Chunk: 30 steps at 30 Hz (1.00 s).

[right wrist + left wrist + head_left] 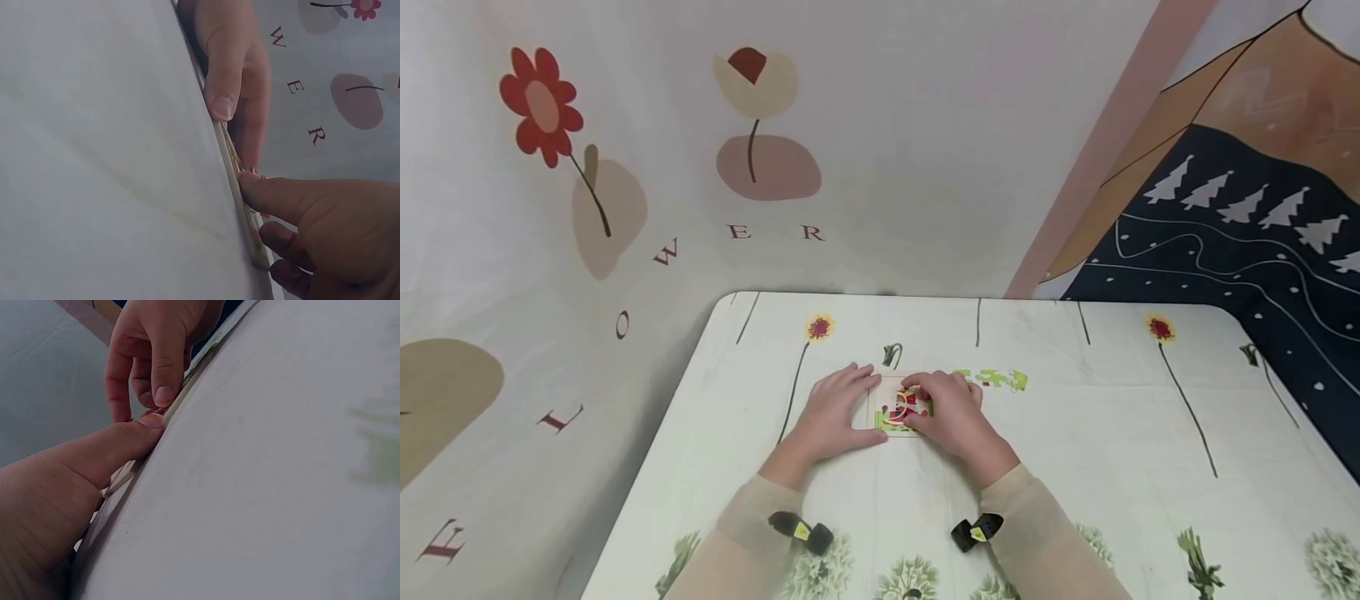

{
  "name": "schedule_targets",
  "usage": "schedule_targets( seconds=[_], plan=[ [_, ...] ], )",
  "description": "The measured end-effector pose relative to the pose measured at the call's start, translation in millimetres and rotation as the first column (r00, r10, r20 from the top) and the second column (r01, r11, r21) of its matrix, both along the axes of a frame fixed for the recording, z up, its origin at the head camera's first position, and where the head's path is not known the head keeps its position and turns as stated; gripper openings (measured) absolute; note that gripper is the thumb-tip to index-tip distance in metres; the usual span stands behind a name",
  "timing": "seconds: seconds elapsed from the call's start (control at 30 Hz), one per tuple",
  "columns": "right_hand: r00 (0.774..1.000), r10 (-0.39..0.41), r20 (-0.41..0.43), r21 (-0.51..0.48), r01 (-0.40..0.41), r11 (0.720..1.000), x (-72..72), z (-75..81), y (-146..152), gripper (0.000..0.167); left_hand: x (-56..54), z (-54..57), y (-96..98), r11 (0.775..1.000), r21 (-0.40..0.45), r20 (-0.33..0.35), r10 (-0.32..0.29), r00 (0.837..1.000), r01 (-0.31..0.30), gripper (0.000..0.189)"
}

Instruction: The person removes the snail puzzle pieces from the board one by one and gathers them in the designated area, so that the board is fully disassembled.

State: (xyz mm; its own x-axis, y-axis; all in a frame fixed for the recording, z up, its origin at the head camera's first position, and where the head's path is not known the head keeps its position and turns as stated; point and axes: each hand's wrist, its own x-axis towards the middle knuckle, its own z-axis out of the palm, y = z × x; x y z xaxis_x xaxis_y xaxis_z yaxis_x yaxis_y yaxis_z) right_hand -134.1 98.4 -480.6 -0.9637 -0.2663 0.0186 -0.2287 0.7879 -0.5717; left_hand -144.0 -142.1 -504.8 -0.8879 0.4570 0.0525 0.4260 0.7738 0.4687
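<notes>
On the wall cloth (910, 125), the dark red letters F, L, O, W, E and R could be read, placed along a bent line. The black wrist devices (818, 539) carried small yellow labels (802, 531), whose marks were too small to read.

Both forearms came from the near side of the desk (1112, 442), in beige sleeves (752, 521). The left hand (841, 411) lay wide, its thumb apart from its fingers, touching the left side of a picture board (885, 387). The right hand (951, 412) was bent over the right part, its thumb on the board; I cannot tell whether it pinched a piece. So the board lay between the hands, with green pieces (992, 379) just beyond the right one.
</notes>
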Motion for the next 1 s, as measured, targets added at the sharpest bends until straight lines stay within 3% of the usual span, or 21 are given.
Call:
schedule_targets(
  seconds=[0.23,0.4,0.6,0.77,1.0],
  plan=[
    [0.997,0.052,-0.049,-0.037,-0.054,0.998,1.1,-0.2,1.1,0.052,0.4,0.0,-0.2,1.0,-0.001,-0.005,0.002,1.0,-0.002,0.094],
    [0.982,0.123,-0.144,0.0,-0.124,0.992,1.0,-1.5,3.5,0.053,-0.2,-0.2,0.0,1.0,0.001,-0.001,-0.001,1.0,0.001,0.095],
    [0.96,0.158,-0.231,0.057,-0.149,0.987,0.4,-2.9,6.8,0.044,-0.9,0.0,2.6,1.0,0.007,0.002,-0.003,1.0,0.003,0.095],
    [0.959,0.16,-0.232,0.072,-0.147,0.987,1.1,-2.2,10.5,0.042,-1.6,0.1,4.3,1.0,0.012,0.005,-0.008,1.0,0.008,0.095],
    [0.976,0.117,-0.183,0.001,-0.119,0.993,3.3,-4.1,25.3,0.047,0.2,1.6,1.1,1.0,0.004,-0.003,-0.001,1.0,0.001,0.095]
  ],
)
